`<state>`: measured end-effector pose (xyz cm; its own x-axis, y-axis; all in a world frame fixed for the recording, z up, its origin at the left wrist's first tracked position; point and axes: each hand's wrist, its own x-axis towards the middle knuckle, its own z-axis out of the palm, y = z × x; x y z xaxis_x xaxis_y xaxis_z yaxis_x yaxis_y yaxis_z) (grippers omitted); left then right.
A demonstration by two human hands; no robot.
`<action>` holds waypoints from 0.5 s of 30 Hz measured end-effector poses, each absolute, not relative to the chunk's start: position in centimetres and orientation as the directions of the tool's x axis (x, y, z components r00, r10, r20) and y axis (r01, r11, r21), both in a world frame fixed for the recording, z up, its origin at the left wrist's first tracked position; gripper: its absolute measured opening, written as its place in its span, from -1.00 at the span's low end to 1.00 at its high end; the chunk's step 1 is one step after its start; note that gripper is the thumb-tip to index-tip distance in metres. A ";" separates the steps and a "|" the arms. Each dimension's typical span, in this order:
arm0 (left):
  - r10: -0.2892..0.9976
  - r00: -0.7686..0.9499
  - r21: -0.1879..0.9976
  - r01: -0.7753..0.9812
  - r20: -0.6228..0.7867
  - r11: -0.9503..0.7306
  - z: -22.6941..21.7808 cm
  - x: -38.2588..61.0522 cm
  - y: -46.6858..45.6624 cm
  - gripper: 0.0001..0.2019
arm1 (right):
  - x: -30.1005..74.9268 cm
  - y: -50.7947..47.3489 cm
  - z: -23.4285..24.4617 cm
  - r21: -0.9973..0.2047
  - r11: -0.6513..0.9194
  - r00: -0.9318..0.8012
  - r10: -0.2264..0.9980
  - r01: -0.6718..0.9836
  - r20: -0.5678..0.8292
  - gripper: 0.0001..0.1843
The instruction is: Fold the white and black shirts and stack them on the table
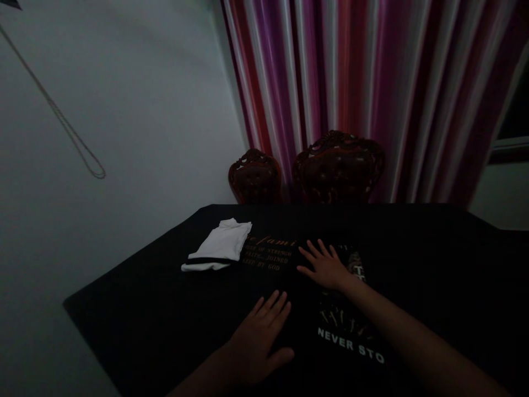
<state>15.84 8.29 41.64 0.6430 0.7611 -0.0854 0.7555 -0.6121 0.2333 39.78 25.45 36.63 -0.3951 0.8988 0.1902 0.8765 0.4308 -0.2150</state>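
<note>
Both my hands lie flat, palms down, on dark printed garments spread over a black table [136,309]. My left hand [260,339] rests near the front, fingers slightly apart. My right hand [324,267] reaches farther, fingers spread, beside a black shirt with orange lettering [268,255]. Under my right forearm lies a black shirt with white lettering "NEVER STO" [351,344]. Neither hand grips anything. A folded white garment with a black stripe [219,245] sits to the left of the orange lettering.
Two dark red carved chairs [336,168] stand behind the table's far edge. A striped pink, purple and white curtain [372,82] hangs behind them. A pale wall [124,110] with a hanging cord [61,118] is at the left. The room is dim.
</note>
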 end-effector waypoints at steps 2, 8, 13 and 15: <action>0.779 0.624 0.230 0.767 -0.056 -0.598 41.0 15.7 8.0 -0.31 | 39.7 25.1 35.7 -0.152 0.410 -0.390 0.909 0.899 0.146 -0.19; 0.788 0.615 0.167 0.779 -0.020 -0.604 40.8 15.9 8.1 -0.33 | 39.3 24.5 38.1 -0.063 0.376 -0.373 0.926 0.924 0.054 -0.24; 0.712 0.701 0.099 0.708 0.020 -0.700 42.5 13.7 4.2 -0.45 | 39.3 15.9 41.7 0.027 0.533 -0.525 0.822 0.846 0.219 -0.28; 0.670 0.742 0.103 0.665 0.022 -0.739 42.5 11.9 1.4 -0.44 | 40.3 9.6 42.1 -0.022 0.679 -0.656 0.717 0.734 0.234 -0.32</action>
<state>11.90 1.37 42.48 0.7418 0.6703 0.0218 0.6652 -0.7395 0.1034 40.28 9.58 42.14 -0.6564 0.7172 0.2340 0.7340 0.6788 -0.0217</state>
